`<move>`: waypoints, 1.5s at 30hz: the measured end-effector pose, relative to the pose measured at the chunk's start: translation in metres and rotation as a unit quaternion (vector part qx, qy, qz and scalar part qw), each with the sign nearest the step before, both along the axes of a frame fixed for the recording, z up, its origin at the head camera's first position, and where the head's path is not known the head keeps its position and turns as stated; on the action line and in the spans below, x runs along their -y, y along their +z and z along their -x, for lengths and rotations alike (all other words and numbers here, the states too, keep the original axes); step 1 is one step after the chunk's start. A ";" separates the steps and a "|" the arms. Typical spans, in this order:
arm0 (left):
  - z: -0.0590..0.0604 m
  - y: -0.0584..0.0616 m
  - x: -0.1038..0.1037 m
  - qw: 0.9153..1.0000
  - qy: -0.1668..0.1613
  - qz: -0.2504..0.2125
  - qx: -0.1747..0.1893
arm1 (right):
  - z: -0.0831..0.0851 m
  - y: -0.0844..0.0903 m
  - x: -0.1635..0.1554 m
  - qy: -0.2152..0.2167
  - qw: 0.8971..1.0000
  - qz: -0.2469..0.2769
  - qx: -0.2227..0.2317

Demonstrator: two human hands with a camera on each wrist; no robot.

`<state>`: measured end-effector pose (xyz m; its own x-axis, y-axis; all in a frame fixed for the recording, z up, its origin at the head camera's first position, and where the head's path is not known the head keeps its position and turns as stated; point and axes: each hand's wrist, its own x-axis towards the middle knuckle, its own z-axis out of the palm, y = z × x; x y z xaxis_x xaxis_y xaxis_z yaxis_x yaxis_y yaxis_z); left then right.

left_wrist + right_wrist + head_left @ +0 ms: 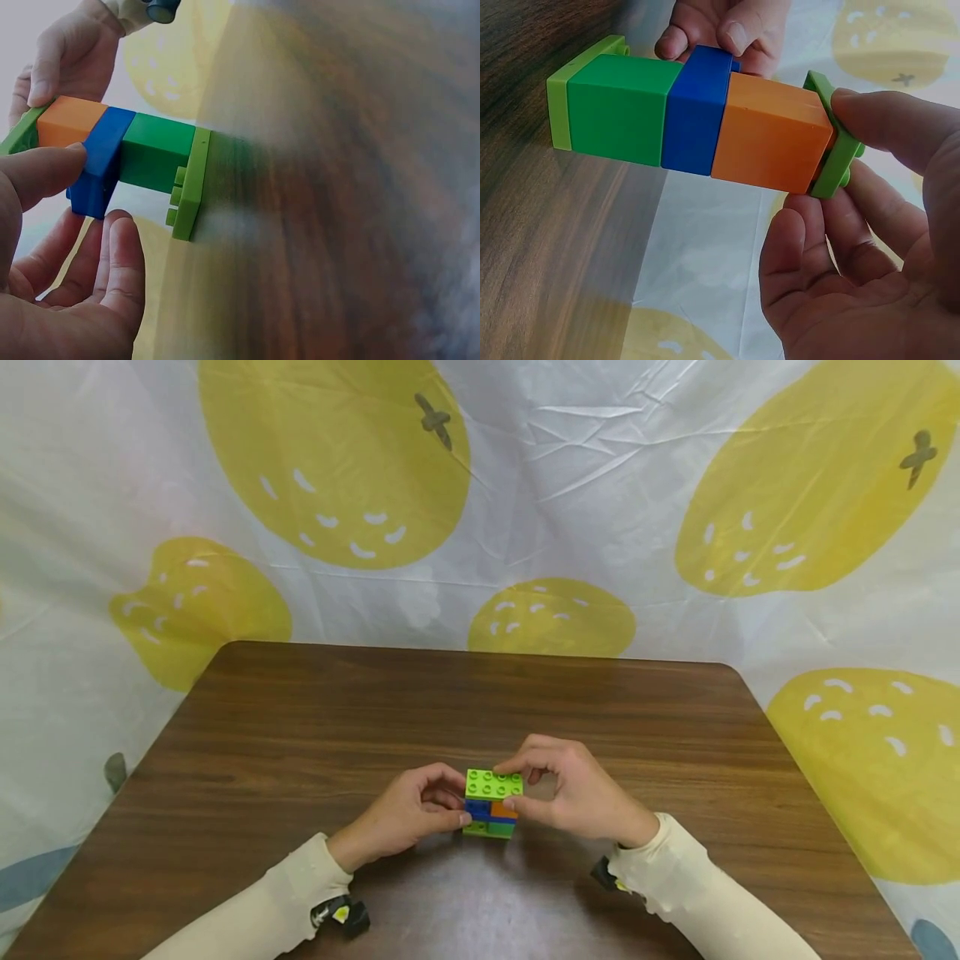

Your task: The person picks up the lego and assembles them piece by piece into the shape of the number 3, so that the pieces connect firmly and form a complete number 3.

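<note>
So I've got both hands on this little brick stack [491, 806] right now, sitting on the bench [300, 735] near the middle, a bit toward my side. My right hand [577, 793] has a pinching grip on the top lime plate [838, 142]: thumb on the near side, fingers curled over the far edge, which the right wrist view shows pretty clearly. My left hand [412, 814] pinches lower down, thumb pressed against the blue brick [101, 161] with the other fingers curled round the far side of the stack. From the top down, the stack goes lime plate with studs up, then the orange brick [769, 135], then blue, then a dark green brick [619, 109], and a second lime plate [191, 184] at the very bottom, the one closest to the wood. In the head view the orange and blue look like they sit side by side in places, so I can't tell the exact layout of the middle layers. Whether the bottom plate is actually resting on the bench or just above it, I can't tell either. Cream sleeves [705, 893] on both arms, each with a small black wrist camera [345, 914] strapped on. Behind the bench hangs a wrinkled white cloth with big yellow lemons [337, 460] printed on it.
</note>
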<state>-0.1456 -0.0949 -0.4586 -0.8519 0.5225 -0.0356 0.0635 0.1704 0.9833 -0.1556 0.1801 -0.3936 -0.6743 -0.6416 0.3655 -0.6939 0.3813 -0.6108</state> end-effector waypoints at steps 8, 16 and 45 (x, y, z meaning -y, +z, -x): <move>0.000 0.002 0.001 1.000 -0.001 -0.001 -0.001 | -0.002 0.002 0.002 -0.001 1.000 -0.010 0.013; -0.001 0.002 0.000 1.000 0.000 0.003 0.001 | -0.001 -0.001 0.001 0.006 1.000 -0.007 0.008; -0.001 0.003 0.000 1.000 0.001 -0.004 0.006 | -0.006 -0.013 -0.001 -0.008 0.999 0.029 0.013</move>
<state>-0.1444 -0.0952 -0.4557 -0.8529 0.5204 -0.0422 0.0510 0.1635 0.9852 -0.1495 0.1807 -0.4063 -0.6935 -0.6095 0.3841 -0.6719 0.3549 -0.6500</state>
